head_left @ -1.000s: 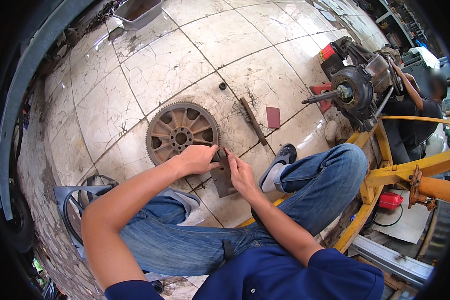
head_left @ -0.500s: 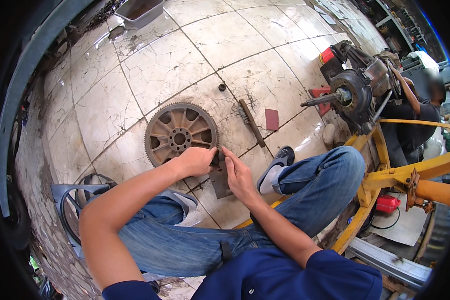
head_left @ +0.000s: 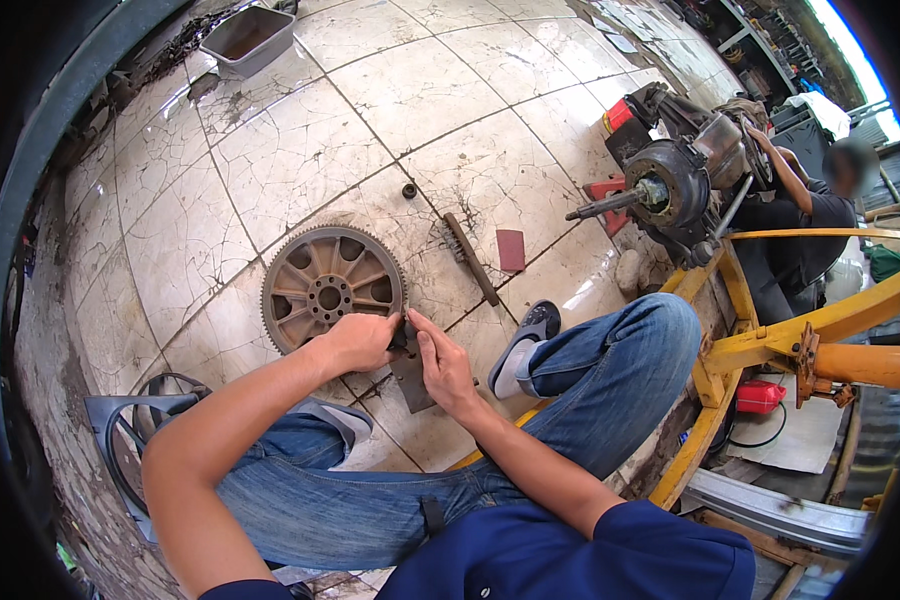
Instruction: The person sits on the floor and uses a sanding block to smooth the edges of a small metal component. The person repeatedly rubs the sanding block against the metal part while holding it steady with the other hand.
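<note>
A rusty toothed flywheel [head_left: 293,318] lies flat on the tiles, just beyond my hands. My left hand [head_left: 362,341] is closed at its near right edge, fingers bent around something small. Facing it, my right hand [head_left: 448,376] has its index finger and thumb brought up against the same spot. Between the fingertips shows a small dark piece [head_left: 406,332], mostly hidden, whose kind I cannot make out. Below the hands, a flat dark plate [head_left: 412,392] lies on the floor. A wire brush [head_left: 473,262] and a dark red sandpaper piece [head_left: 510,250] rest to the right.
A small dark ring [head_left: 409,190] sits beyond the flywheel. At the right, a yellow frame [head_left: 770,345] stands near a greasy shafted assembly [head_left: 665,190], with another person [head_left: 805,215] behind it. A grey basin [head_left: 250,42] is at the far left. My knees flank the work.
The whole view has shifted, so the floor things appear farther left. My hands keep nearly the same place at the flywheel's edge, fingertips still together.
</note>
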The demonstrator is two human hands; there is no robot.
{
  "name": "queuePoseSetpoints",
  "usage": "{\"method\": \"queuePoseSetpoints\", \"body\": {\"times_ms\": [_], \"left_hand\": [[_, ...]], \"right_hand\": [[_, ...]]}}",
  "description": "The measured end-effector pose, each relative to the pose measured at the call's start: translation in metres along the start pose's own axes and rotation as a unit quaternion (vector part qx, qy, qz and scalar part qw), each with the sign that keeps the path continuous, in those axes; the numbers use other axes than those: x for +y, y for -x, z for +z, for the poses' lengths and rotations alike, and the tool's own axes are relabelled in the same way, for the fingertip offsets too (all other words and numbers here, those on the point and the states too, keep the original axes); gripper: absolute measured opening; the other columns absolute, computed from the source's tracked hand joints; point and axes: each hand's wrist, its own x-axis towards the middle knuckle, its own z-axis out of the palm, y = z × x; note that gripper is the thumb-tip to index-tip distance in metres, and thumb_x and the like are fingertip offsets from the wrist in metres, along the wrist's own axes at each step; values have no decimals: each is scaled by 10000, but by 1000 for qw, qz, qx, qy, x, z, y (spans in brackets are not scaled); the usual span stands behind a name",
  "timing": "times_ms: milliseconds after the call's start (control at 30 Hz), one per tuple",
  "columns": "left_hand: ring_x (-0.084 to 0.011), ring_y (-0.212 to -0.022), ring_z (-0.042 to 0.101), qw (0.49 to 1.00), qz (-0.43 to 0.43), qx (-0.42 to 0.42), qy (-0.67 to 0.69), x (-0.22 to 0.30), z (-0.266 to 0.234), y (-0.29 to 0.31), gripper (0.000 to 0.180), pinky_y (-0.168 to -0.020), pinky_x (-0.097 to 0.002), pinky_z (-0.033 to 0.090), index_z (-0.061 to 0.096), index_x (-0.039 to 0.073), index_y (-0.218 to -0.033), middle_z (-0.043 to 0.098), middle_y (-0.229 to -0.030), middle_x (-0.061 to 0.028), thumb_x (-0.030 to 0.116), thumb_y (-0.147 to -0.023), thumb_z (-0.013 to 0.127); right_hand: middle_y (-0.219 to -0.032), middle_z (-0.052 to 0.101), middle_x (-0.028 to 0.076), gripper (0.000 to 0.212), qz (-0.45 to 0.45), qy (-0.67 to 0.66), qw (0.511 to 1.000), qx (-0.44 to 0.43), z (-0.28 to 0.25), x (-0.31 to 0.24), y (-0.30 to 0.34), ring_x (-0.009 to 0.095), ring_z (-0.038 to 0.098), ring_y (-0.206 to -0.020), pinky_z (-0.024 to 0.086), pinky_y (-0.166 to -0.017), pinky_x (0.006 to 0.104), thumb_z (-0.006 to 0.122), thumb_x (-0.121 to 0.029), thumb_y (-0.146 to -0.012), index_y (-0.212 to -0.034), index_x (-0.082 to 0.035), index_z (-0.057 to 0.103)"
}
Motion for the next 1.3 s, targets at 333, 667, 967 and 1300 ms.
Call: {"method": "queuePoseSetpoints", "body": {"times_ms": [333, 667, 967, 1300], "left_hand": [[-399, -851, 678, 1000, -6, -1, 7, 10, -11, -2, 472, -726, -485, 546, 514, -18, -1096, 686, -901, -218, 355, -859, 682], [-414, -879, 670, 999, -13, -31, 19, 6, -14, 1, 505, -757, -495, 538, 510, -26, -1130, 681, -926, -234, 371, -868, 677], [-426, -939, 662, 995, -19, -89, 37, 8, -18, 1, 581, -806, -492, 531, 505, -39, -1211, 678, -988, -263, 410, -879, 663], [-428, -937, 664, 995, -25, -88, 31, 7, -16, 1, 602, -811, -494, 530, 503, -49, -1211, 680, -976, -269, 438, -886, 645]], "right_hand": [[-1097, 698, 211, 343, 199, 39, 978, -41, -4, 16, 7, 275, 702, -956, 533, -840, 347, 492, -193, -1043, -1320, -19, 596], [-1240, 647, 215, 338, 152, 14, 987, -44, -1, 3, 3, 323, 633, -1162, 497, -971, 368, 485, -162, -1039, -1314, 9, 580], [-1232, 648, 219, 340, 22, 31, 999, 7, 0, 3, 6, 353, 649, -1117, 517, -923, 390, 491, -171, -1037, -1327, -16, 578], [-1200, 672, 211, 340, 54, 14, 998, -4, -1, 4, 7, 275, 660, -1132, 502, -940, 334, 460, -157, -1054, -1353, -39, 570]]}}
